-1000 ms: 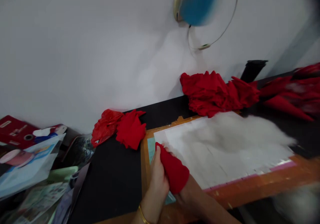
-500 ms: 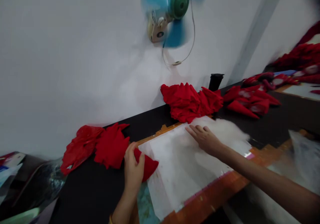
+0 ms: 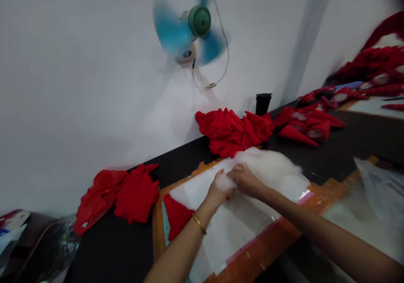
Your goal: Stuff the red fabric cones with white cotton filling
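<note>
Over the white sheet [image 3: 221, 228], my left hand [image 3: 218, 190] holds a small tuft of white stuffing [image 3: 225, 182], its fingers curled round it. My right hand [image 3: 244, 178] pinches the same tuft from the right, fingers closed. A larger heap of white stuffing [image 3: 274, 165] lies just behind, at the sheet's back right. The red cone-shaped cloth piece [image 3: 176, 216] rests flat at the sheet's left edge, beside my left forearm, touched by neither hand.
Red cloth piles lie at the left [image 3: 137, 194] and at the back [image 3: 227, 131]. Stuffed red cones [image 3: 303, 125] and a black cup [image 3: 263, 103] stand farther right. A blue fan [image 3: 199, 21] spins on the wall. Clear plastic [image 3: 378, 194] is at the right.
My left hand has let go of the red piece and moved right to the stuffing. My right hand has drawn in and closed on the tuft. The view has shifted slightly.
</note>
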`<state>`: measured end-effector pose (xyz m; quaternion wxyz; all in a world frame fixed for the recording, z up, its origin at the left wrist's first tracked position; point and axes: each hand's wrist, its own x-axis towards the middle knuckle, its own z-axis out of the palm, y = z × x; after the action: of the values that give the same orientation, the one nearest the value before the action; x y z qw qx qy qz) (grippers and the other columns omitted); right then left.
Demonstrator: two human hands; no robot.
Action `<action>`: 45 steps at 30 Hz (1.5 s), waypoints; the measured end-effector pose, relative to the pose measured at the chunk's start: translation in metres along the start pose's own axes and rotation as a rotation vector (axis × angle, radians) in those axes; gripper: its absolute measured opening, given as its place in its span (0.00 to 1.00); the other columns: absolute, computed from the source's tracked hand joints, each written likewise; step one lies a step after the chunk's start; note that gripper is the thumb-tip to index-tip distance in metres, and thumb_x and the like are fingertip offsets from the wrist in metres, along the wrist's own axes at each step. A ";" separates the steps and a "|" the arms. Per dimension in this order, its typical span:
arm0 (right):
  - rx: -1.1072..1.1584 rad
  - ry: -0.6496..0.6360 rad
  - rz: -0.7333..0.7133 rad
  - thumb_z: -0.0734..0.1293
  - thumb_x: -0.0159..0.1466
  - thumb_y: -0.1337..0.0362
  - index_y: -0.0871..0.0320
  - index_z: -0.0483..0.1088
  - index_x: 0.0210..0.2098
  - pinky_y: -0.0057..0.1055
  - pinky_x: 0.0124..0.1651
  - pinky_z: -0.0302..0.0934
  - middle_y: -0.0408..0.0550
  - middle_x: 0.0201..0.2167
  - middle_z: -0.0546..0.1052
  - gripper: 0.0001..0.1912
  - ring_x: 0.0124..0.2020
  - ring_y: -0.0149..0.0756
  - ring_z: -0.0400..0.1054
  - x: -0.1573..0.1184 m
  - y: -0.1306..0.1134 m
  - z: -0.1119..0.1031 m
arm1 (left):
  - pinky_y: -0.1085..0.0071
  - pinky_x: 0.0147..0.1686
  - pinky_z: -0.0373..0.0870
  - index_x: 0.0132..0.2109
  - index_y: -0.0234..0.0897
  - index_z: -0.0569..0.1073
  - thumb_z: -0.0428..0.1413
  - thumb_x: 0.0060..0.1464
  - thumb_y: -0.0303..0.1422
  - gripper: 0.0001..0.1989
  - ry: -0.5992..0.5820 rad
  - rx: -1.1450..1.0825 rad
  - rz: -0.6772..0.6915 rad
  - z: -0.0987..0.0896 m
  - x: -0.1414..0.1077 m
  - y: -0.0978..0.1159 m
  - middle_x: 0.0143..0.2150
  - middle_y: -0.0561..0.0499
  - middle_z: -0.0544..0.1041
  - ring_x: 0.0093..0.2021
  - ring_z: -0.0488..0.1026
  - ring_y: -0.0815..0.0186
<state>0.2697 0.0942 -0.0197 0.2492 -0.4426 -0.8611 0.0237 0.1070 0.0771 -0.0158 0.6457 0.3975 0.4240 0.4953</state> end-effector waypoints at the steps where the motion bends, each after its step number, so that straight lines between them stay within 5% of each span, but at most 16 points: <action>1: 0.014 0.000 0.002 0.59 0.59 0.76 0.62 0.75 0.43 0.38 0.53 0.57 0.50 0.35 0.77 0.17 0.42 0.40 0.69 -0.001 -0.001 -0.003 | 0.70 0.27 0.67 0.40 0.34 0.76 0.65 0.34 0.22 0.21 -0.016 0.044 0.000 0.001 0.002 -0.003 0.29 0.51 0.76 0.25 0.70 0.64; 5: 0.019 -0.067 -0.104 0.70 0.56 0.72 0.59 0.65 0.58 0.37 0.56 0.58 0.53 0.54 0.73 0.30 0.54 0.44 0.65 -0.008 0.003 -0.027 | 0.74 0.21 0.60 0.30 0.35 0.73 0.59 0.45 0.27 0.02 -0.003 0.199 0.032 -0.011 0.005 -0.013 0.20 0.55 0.70 0.20 0.64 0.69; 9: -0.269 -0.120 -0.124 0.74 0.53 0.70 0.59 0.59 0.63 0.51 0.58 0.51 0.59 0.64 0.61 0.40 0.62 0.54 0.55 -0.017 0.018 -0.050 | 0.74 0.22 0.62 0.37 0.35 0.74 0.59 0.45 0.28 0.09 0.001 0.330 0.059 -0.024 0.009 -0.016 0.25 0.53 0.73 0.21 0.65 0.70; 12: -0.386 -0.163 -0.035 0.72 0.53 0.72 0.60 0.70 0.52 0.54 0.59 0.47 0.62 0.59 0.67 0.26 0.61 0.58 0.54 -0.018 0.039 -0.047 | 0.67 0.39 0.71 0.45 0.38 0.75 0.62 0.42 0.28 0.19 -0.081 0.430 0.129 -0.019 0.011 -0.013 0.38 0.49 0.78 0.35 0.74 0.63; 14: -0.369 -0.195 0.015 0.67 0.56 0.75 0.60 0.75 0.39 0.50 0.57 0.49 0.60 0.47 0.75 0.11 0.54 0.53 0.63 -0.019 0.054 -0.039 | 0.59 0.52 0.66 0.46 0.36 0.75 0.65 0.35 0.27 0.25 -0.116 0.506 0.175 -0.010 0.014 -0.012 0.46 0.45 0.77 0.47 0.73 0.55; 17: -0.309 -0.201 0.035 0.62 0.59 0.78 0.59 0.75 0.33 0.41 0.51 0.54 0.54 0.37 0.77 0.12 0.44 0.45 0.68 -0.020 0.070 -0.031 | 0.53 0.62 0.54 0.53 0.31 0.71 0.67 0.27 0.24 0.39 -0.130 0.607 0.232 0.008 0.023 -0.015 0.56 0.37 0.71 0.59 0.63 0.46; 20: -0.239 -0.178 0.046 0.61 0.57 0.79 0.58 0.75 0.38 0.37 0.51 0.53 0.50 0.40 0.78 0.16 0.46 0.42 0.67 -0.024 0.071 -0.029 | 0.56 0.65 0.52 0.61 0.31 0.62 0.69 0.24 0.27 0.51 -0.191 0.670 0.278 0.028 0.035 -0.023 0.63 0.35 0.64 0.64 0.58 0.47; 23: -0.191 -0.154 0.113 0.61 0.58 0.78 0.60 0.74 0.39 0.36 0.51 0.54 0.50 0.39 0.77 0.14 0.45 0.41 0.67 -0.026 0.063 -0.027 | 0.55 0.64 0.54 0.63 0.32 0.59 0.69 0.28 0.29 0.51 -0.234 0.728 0.308 0.047 0.043 -0.033 0.63 0.34 0.63 0.64 0.59 0.47; 28: -0.153 -0.171 0.255 0.65 0.65 0.69 0.61 0.72 0.36 0.39 0.48 0.60 0.45 0.35 0.75 0.03 0.41 0.38 0.69 -0.019 0.062 -0.019 | 0.55 0.63 0.54 0.65 0.31 0.53 0.59 0.42 0.27 0.42 -0.129 0.775 0.366 0.065 0.034 -0.046 0.64 0.31 0.58 0.66 0.56 0.47; 34: -0.095 -0.246 0.362 0.66 0.67 0.58 0.61 0.72 0.38 0.39 0.46 0.66 0.47 0.38 0.75 0.11 0.39 0.36 0.71 -0.005 0.069 -0.009 | 0.53 0.65 0.47 0.68 0.32 0.44 0.63 0.36 0.26 0.54 -0.020 0.957 0.439 0.076 0.011 -0.055 0.72 0.32 0.39 0.70 0.43 0.43; 39: -0.002 -0.313 0.293 0.65 0.68 0.58 0.60 0.73 0.37 0.36 0.42 0.67 0.45 0.35 0.77 0.11 0.35 0.33 0.72 -0.004 0.071 -0.017 | 0.56 0.60 0.56 0.58 0.38 0.65 0.55 0.36 0.16 0.38 -0.089 0.762 0.299 0.071 0.022 -0.046 0.58 0.39 0.66 0.59 0.63 0.50; 45: 0.072 -0.240 0.127 0.66 0.63 0.71 0.57 0.77 0.41 0.32 0.53 0.56 0.46 0.41 0.80 0.09 0.46 0.37 0.71 -0.022 0.082 -0.030 | 0.60 0.58 0.59 0.34 0.38 0.75 0.54 0.37 0.18 0.15 -0.017 0.460 0.177 0.016 0.033 -0.019 0.39 0.48 0.74 0.49 0.69 0.57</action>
<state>0.3552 0.1214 -0.0236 0.1581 -0.4807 -0.8536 0.1233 0.1324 0.1041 -0.0338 0.4960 0.5736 0.4837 0.4370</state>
